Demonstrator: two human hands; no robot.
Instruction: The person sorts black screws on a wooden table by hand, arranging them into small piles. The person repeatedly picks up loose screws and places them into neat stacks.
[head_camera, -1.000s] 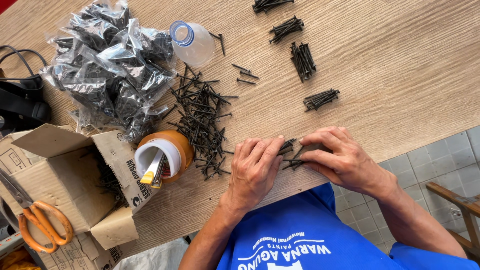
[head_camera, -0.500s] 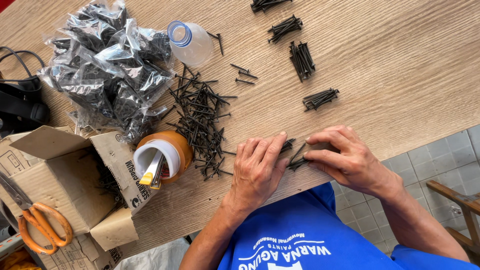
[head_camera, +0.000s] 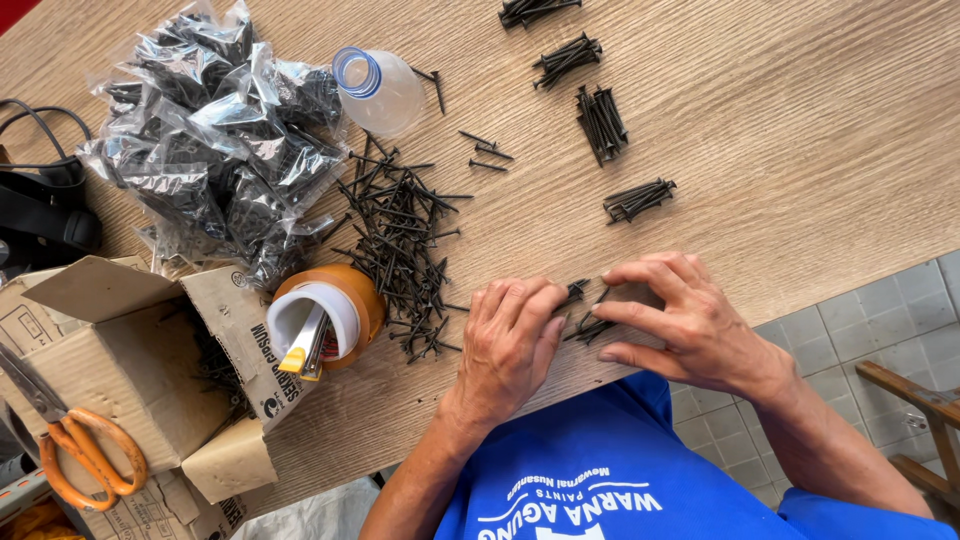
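Head view, left to right: orange-handled scissors (head_camera: 75, 450) lie on a cardboard box (head_camera: 120, 350); bagged screws (head_camera: 215, 135) and a tape roll (head_camera: 335, 305) sit beside a loose screw pile (head_camera: 400, 245). Left hand (head_camera: 510, 340) and right hand (head_camera: 680, 320) meet at the wooden table (head_camera: 800, 130) edge, fingers pinched on a small screw bundle (head_camera: 585, 320) between them. Sorted bundles (head_camera: 605, 120) lie beyond.

Four sorted screw bundles (head_camera: 602, 122), one bottle (head_camera: 382, 88)
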